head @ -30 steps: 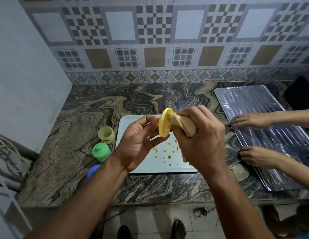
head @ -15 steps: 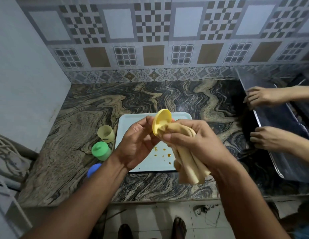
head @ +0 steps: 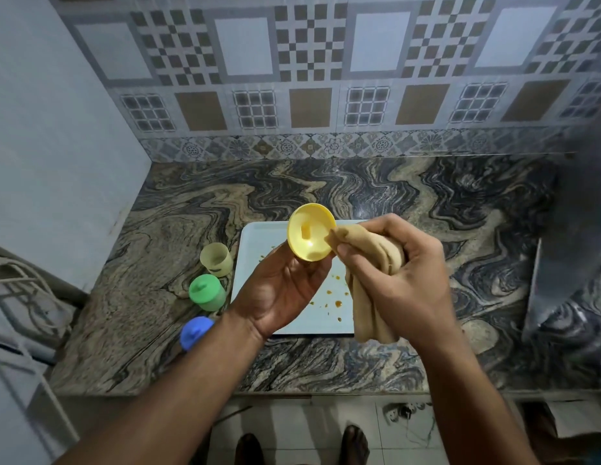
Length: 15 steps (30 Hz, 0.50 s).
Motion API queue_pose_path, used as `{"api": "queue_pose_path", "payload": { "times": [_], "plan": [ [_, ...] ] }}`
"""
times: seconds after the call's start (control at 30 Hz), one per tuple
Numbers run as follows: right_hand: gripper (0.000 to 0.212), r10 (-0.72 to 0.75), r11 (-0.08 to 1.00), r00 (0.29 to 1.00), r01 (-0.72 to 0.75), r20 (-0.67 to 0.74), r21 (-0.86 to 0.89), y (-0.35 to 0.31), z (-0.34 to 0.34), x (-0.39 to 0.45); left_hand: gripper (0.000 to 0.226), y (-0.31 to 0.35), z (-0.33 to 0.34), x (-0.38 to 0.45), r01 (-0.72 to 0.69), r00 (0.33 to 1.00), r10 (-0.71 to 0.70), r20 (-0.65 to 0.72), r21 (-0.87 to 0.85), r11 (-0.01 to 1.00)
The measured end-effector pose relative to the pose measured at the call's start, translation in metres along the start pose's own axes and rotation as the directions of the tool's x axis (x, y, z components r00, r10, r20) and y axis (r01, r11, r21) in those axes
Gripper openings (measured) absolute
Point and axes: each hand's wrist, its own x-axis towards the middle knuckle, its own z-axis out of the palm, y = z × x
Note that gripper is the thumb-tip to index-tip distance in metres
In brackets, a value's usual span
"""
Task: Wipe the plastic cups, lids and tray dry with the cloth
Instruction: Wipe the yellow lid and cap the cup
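My left hand point(head: 285, 290) holds a round yellow lid point(head: 311, 234) by its lower edge, tilted so its hollow underside faces me. My right hand point(head: 389, 276) grips a bunched tan cloth point(head: 369, 290) and presses a corner of it against the lid's right rim; the cloth's tail hangs down. Under both hands a pale blue tray point(head: 262, 243) lies on the counter, speckled with orange-brown drops. Left of the tray stand an open pale yellow cup point(head: 216, 259), a green-lidded cup point(head: 207, 293) and a blue-lidded cup point(head: 195, 332), the last partly behind my forearm.
The marbled stone counter point(head: 410, 203) meets a tiled wall behind and a plain wall at the left. A large metal sheet point(head: 567, 250) stands tilted at the right edge. My feet and a power strip point(head: 405, 411) are on the floor below the counter's front edge.
The lid turned from edge-on to showing its underside and rose a little. The cloth came out of the lid onto its right rim. The other person's hands lifted the metal sheet upright and left view.
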Motion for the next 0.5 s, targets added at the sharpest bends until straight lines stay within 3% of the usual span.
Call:
{"api": "queue_pose_path", "payload": {
  "times": [0.13,0.2,0.3,0.4,0.5],
  "plan": [
    [0.017,-0.126,0.984,0.991,0.119,-0.046,-0.135,-0.002,0.01,-0.002,0.076,0.002,-0.01,0.004,0.02,1.0,-0.02,0.006,-0.058,0.998],
    [0.016,-0.17,0.97,0.982,0.152,-0.081,-0.189,-0.003,0.014,-0.001,0.06,0.001,-0.01,0.004,0.012,0.999,-0.012,0.045,-0.009,1.0],
    [0.015,-0.157,0.968,0.974,0.118,-0.163,-0.222,0.0,0.02,0.005,0.024,-0.003,-0.003,0.002,-0.079,0.997,0.074,0.03,0.214,0.974],
    [0.013,-0.02,0.999,0.987,0.026,-0.156,0.034,0.006,0.027,0.006,0.02,-0.006,0.005,0.001,-0.218,0.973,0.232,0.02,0.421,0.88],
    [0.01,0.055,0.969,0.997,-0.064,0.045,0.24,0.013,0.023,0.005,0.012,0.0,0.011,-0.002,-0.358,0.916,0.397,0.049,0.544,0.759]
  ]
}}
